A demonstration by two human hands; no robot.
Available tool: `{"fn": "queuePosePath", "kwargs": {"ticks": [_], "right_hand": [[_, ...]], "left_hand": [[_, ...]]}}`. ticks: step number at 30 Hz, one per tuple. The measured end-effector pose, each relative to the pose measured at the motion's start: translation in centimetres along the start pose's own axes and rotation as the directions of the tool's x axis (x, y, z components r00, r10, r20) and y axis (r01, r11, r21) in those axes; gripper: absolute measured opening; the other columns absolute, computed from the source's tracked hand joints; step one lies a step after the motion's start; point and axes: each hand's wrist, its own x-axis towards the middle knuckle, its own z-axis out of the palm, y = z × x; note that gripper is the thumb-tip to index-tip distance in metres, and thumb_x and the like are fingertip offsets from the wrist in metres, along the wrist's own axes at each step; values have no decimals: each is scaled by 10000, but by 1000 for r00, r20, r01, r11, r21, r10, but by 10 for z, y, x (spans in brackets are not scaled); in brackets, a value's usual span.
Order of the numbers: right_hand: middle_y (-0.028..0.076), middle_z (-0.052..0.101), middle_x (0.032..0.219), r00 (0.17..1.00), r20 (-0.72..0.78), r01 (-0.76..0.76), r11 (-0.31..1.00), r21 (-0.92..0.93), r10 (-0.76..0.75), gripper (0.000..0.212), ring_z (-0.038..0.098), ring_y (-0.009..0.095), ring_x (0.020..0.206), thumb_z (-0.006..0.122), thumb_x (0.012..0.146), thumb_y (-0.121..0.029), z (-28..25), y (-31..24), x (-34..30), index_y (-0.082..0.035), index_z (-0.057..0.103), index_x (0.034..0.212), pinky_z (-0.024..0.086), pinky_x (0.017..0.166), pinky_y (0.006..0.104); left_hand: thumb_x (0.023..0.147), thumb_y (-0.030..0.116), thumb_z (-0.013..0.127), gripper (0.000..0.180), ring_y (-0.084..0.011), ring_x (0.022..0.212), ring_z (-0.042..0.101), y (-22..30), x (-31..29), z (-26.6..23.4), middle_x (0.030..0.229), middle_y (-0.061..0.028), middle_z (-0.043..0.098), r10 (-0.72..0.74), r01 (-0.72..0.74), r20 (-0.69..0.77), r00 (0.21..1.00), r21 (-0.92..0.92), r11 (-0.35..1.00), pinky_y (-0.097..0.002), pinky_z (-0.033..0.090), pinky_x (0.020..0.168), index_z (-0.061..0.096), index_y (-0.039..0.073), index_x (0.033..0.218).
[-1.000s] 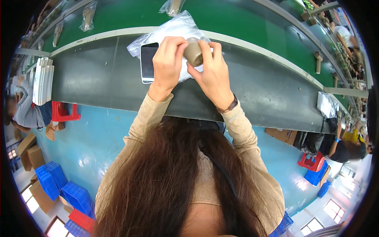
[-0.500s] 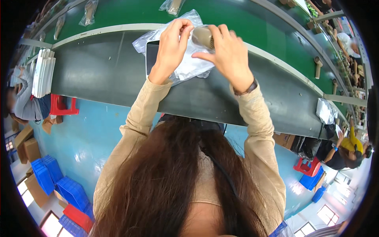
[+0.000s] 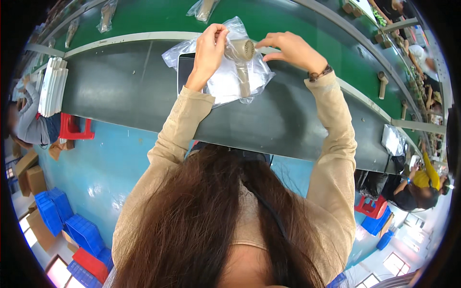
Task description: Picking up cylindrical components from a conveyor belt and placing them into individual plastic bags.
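A beige hair dryer (image 3: 241, 50) lies inside a clear plastic bag (image 3: 261, 79), its round vented end facing right and its handle pointing toward me. The bag rests on a stack of similar bags over a dark-topped white tray (image 3: 185, 67). My left hand (image 3: 210, 50) pinches the bag's edge at the dryer's left end, fingertips pressed together. Just right of the vented end is my right hand (image 3: 293, 49), fingers stretched and apart, holding nothing.
Beyond the dark bench (image 3: 153, 91) runs a green conveyor (image 3: 158, 17) carrying bagged hair dryers (image 3: 106, 17). White folded cartons (image 3: 53, 86) stand at the left; a clear bag pile (image 3: 394, 138) lies at the right. Co-workers sit at both sides, near red stools (image 3: 72, 127).
My right hand has let go of the dryer and moved right. The dryer has gone down into the bag, handle now toward me. My left hand keeps its pinch.
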Motion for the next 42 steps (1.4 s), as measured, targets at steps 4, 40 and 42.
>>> {"fn": "queuePosePath", "kwargs": {"ticks": [4,40,42], "right_hand": [[60,621,904,996,-48,85,938,335,-73,154,585,224,830,667,862,-202,17,-7,7,-52,664,893,448,719,338],[153,690,948,14,-622,-684,461,565,783,314,684,306,801,557,916,-362,32,265,-84,-77,595,1043,538,637,406],[162,679,938,148,-726,-894,405,193,671,279,641,374,900,545,869,-359,11,285,-140,-118,643,971,517,755,464]], "left_hand": [[927,123,583,158,-162,701,617,-15,-3,1,776,-104,645,-22,21,23,1000,42,999,-289,494,661,610,-30,953],[768,79,775,149,-122,684,656,8,-85,17,759,-67,699,-347,254,264,900,331,909,-241,501,645,686,-25,825],[763,61,776,145,-113,688,650,-6,-85,15,761,-66,698,-369,297,297,881,261,918,-234,500,646,683,-32,821]]}}
